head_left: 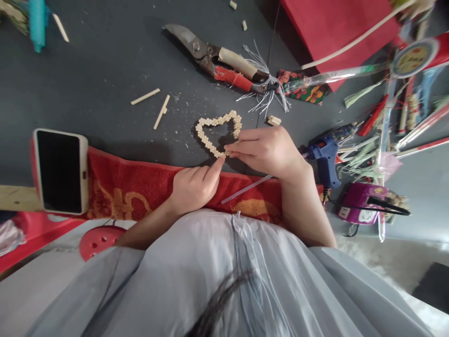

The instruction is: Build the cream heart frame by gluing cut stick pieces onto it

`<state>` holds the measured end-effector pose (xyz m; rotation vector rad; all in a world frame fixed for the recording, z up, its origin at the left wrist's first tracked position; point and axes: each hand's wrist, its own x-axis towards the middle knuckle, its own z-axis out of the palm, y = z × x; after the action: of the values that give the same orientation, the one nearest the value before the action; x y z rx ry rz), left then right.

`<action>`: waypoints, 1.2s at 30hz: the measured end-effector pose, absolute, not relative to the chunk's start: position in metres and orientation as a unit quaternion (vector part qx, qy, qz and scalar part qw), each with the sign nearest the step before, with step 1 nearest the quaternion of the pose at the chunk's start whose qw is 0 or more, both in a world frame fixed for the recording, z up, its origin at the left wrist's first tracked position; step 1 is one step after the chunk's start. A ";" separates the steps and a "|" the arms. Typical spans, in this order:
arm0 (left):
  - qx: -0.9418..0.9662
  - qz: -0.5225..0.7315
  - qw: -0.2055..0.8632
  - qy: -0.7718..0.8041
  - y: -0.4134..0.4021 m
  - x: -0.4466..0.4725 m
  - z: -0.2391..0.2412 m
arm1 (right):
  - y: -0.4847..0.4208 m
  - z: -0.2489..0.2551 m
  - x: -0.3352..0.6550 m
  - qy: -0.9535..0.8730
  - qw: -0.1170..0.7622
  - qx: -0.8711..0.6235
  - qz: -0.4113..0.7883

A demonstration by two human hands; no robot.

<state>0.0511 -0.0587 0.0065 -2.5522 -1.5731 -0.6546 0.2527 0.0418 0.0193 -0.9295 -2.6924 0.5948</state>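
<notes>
A cream heart-shaped outline (pixel 206 135), made of small knobbly pieces, stands just above the dark table. My right hand (pixel 270 150) comes from the right, with thumb and fingers pinched on the heart's lower right side. From below, my left hand (pixel 196 187) reaches up, its fingers curled and the index fingertip at the heart's bottom point. The left thumb is mostly hidden. Part of the heart's right edge is covered by my right fingers. A small bundle of cream sticks (pixel 274 120) lies right beside my right knuckles.
Pruning shears (pixel 219 63) lie beyond the heart. A blue glue gun (pixel 324 159) and a purple box with a cable (pixel 363 202) are at right. A phone (pixel 62 172) rests left on a red towel (pixel 129 182). A clear glue stick (pixel 245 189) and thin sticks (pixel 162 112) lie nearby.
</notes>
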 end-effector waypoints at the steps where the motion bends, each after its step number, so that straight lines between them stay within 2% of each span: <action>1: -0.834 -0.210 0.041 -0.508 -0.059 0.052 0.007 | 0.042 0.020 0.253 -0.919 0.112 -0.318 0.204; 17: -0.841 -0.171 0.021 -0.513 -0.062 0.052 0.009 | 0.043 0.026 0.252 -0.913 0.060 -0.337 0.221; 26: -0.839 -0.182 0.035 -0.512 -0.061 0.052 0.009 | 0.042 0.021 0.254 -0.913 0.099 -0.331 0.218; 30: -0.834 -0.171 -0.006 -0.524 -0.064 0.050 0.006 | 0.041 0.024 0.259 -0.907 0.110 -0.332 0.234; 33: -0.827 -0.169 -0.032 -0.535 -0.065 0.049 0.003 | 0.040 0.033 0.266 -0.889 0.107 -0.369 0.249; 36: -0.830 -0.186 0.002 -0.527 -0.063 0.049 0.004 | 0.035 0.044 0.269 -0.850 0.081 -0.459 0.247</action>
<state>0.0491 -0.0634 0.0040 -2.6035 -1.6524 -0.5832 0.2690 0.0353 0.0436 -1.3722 -2.5406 0.7384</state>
